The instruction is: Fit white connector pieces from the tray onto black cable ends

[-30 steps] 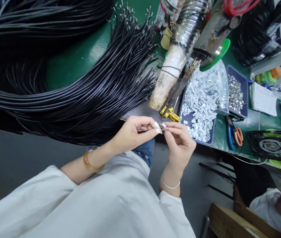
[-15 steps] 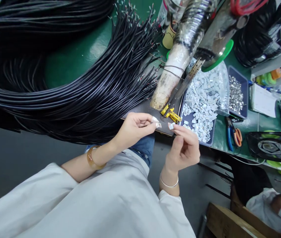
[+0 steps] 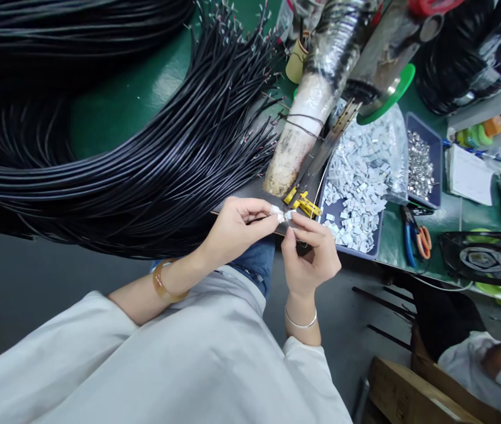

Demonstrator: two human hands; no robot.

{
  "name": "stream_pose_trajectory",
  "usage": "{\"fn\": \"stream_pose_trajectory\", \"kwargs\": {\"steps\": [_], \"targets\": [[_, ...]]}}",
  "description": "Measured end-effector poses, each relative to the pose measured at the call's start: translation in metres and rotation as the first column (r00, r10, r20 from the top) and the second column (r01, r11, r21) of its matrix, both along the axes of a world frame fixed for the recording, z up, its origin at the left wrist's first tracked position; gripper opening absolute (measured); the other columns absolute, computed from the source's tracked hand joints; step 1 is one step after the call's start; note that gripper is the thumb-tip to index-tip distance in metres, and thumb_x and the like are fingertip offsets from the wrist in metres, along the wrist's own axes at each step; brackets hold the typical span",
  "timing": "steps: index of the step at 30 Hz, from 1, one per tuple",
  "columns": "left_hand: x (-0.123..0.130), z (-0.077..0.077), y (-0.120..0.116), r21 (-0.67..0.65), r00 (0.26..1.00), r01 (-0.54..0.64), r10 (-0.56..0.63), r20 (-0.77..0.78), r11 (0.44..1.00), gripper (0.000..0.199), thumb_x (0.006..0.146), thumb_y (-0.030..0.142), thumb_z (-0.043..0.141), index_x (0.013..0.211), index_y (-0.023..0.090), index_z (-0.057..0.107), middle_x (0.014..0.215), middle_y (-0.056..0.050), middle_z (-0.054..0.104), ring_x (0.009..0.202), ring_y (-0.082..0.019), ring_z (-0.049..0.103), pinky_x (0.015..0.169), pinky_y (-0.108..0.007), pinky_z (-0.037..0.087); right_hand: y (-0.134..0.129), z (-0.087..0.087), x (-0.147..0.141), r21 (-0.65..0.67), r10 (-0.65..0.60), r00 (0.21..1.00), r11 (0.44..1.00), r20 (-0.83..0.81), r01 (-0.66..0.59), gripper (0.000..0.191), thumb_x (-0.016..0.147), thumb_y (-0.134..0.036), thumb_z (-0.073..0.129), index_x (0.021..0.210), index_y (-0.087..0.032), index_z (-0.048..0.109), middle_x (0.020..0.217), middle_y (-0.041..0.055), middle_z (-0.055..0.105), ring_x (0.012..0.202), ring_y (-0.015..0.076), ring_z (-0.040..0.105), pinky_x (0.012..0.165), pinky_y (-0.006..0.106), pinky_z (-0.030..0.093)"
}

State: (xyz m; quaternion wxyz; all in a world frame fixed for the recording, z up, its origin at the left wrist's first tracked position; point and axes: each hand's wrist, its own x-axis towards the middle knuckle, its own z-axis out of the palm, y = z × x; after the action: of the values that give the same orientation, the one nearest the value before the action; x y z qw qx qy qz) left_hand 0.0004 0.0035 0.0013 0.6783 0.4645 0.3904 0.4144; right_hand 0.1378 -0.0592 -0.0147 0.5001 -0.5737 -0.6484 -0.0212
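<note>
While both bare hands are brought close together at the table's edge, a small white piece (image 3: 290,215), flat and pale, is seen between their fingertips, just above the table (image 3: 250,189). By the left hand (image 3: 238,231), thumb and forefinger are pressed together; their tips are covered in white, and what is pinched there is too small to tell. At the right hand (image 3: 311,259), the forefinger is set against the white piece, with the thumb slightly apart below; how firmly it is gripped cannot be told.

Smooth, glossy black cables (image 3: 144,171) are laid in broad curves at the left, their frayed-looking ends fanned out and tipped with red and white. Angular yellow clips (image 3: 304,204) are noted just beyond the hands, beside the stained, blunt end of a wrapped tube (image 3: 292,135). Many small, flat white pieces (image 3: 359,194) are held in a shallow plastic tray (image 3: 379,240), partly under crinkled clear film. Shiny metal parts (image 3: 419,165) are heaped in a second tray (image 3: 439,162); pliers (image 3: 416,238) with blue and orange handles are placed nearby.
</note>
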Motion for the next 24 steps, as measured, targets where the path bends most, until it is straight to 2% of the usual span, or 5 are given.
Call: {"fn": "stream_pose_trajectory", "kwargs": {"steps": [3, 9, 12, 18, 24], "targets": [[0.002, 0.0, 0.0, 0.004, 0.998, -0.042, 0.042, -0.046, 0.999, 0.011, 0.073, 0.022, 0.071, 0.068, 0.012, 0.074, 0.063, -0.001, 0.066, 0.06, -0.01, 0.057, 0.058, -0.02, 0.047, 0.002, -0.002, 0.0, 0.002, -0.026, 0.998, 1.0, 0.053, 0.026, 0.016, 0.089, -0.015, 0.066, 0.097, -0.029, 0.063, 0.107, 0.0017, 0.078, 0.092, 0.0183, 0.077, 0.08, 0.036, 0.064], [0.006, 0.002, 0.0, -0.025, 0.996, -0.085, 0.084, -0.019, 0.996, 0.008, 0.071, 0.02, 0.073, 0.071, 0.012, 0.073, 0.067, -0.001, 0.068, 0.061, -0.011, 0.06, 0.058, -0.02, 0.05, 0.008, -0.003, 0.0, -0.031, -0.002, 0.999, 1.0, -0.035, 0.001, 0.015, 0.091, -0.016, 0.065, 0.101, -0.026, 0.065, 0.119, 0.0064, 0.076, 0.107, 0.0217, 0.075, 0.073, 0.034, 0.066], [0.007, 0.002, 0.001, 0.0, 0.994, -0.109, 0.109, 0.018, 0.994, 0.008, 0.072, 0.019, 0.072, 0.07, 0.012, 0.073, 0.065, -0.001, 0.068, 0.062, -0.011, 0.061, 0.061, -0.02, 0.052, 0.011, -0.001, 0.0, -0.032, -0.005, 1.0, 0.999, -0.025, 0.004, 0.014, 0.091, -0.016, 0.065, 0.101, -0.025, 0.066, 0.118, 0.0062, 0.076, 0.102, 0.0205, 0.076, 0.073, 0.033, 0.066], [0.006, 0.001, 0.002, 0.067, 0.991, -0.133, 0.135, -0.026, 0.989, 0.007, 0.072, 0.019, 0.073, 0.068, 0.014, 0.073, 0.058, 0.001, 0.061, 0.055, -0.009, 0.054, 0.051, -0.018, 0.045, 0.01, 0.007, -0.003, 0.012, -0.026, 1.0, 1.0, 0.007, 0.026, 0.015, 0.085, -0.01, 0.071, 0.094, -0.022, 0.068, 0.113, 0.0051, 0.078, 0.096, 0.0177, 0.077, 0.079, 0.031, 0.066], [0.006, -0.002, 0.001, 0.076, 0.99, -0.106, 0.112, -0.081, 0.992, 0.007, 0.073, 0.019, 0.071, 0.07, 0.013, 0.073, 0.055, 0.002, 0.055, 0.049, -0.007, 0.043, 0.045, -0.018, 0.033, 0.01, 0.007, -0.002, -0.021, -0.051, 0.998, 0.998, -0.022, 0.051, 0.015, 0.084, -0.01, 0.073, 0.091, -0.022, 0.068, 0.106, 0.004, 0.078, 0.086, 0.0144, 0.076, 0.064, 0.024, 0.063]]}}
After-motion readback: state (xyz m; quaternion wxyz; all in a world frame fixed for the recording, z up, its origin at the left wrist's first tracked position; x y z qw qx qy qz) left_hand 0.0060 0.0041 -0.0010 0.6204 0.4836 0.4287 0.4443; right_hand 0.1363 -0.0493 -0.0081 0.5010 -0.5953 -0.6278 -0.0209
